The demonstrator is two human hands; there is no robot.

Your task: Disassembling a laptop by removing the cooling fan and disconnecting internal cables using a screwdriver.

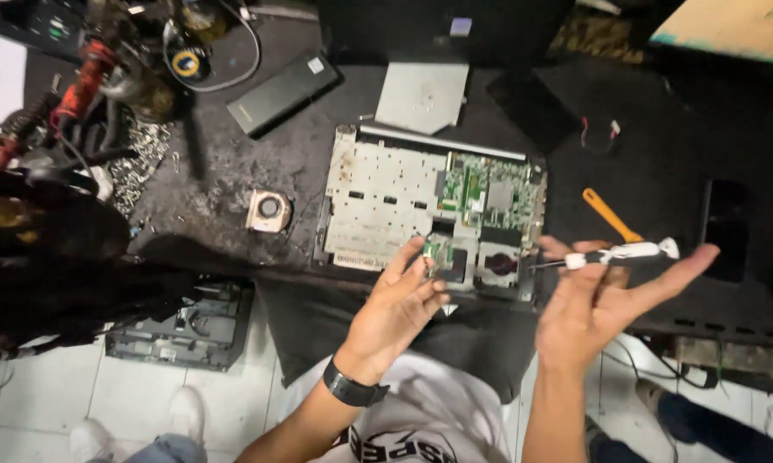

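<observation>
An opened laptop base (378, 197) lies on the dark workbench, its metal plate and green circuit board (485, 193) exposed. My left hand (399, 304), with a black watch on the wrist, pinches a small green circuit board (438, 251) at the laptop's near edge. My right hand (596, 300) is palm up to the right and holds a white-handled screwdriver (618, 255) across its fingers, tip pointing left toward the laptop.
A small fan (269, 211) sits left of the laptop. A black battery bar (283, 93) and a grey drive (423, 96) lie behind it. An orange-handled tool (611, 216) rests to the right. Cables and tools crowd the far left. A dismantled drive (180, 330) lies on the tiled floor.
</observation>
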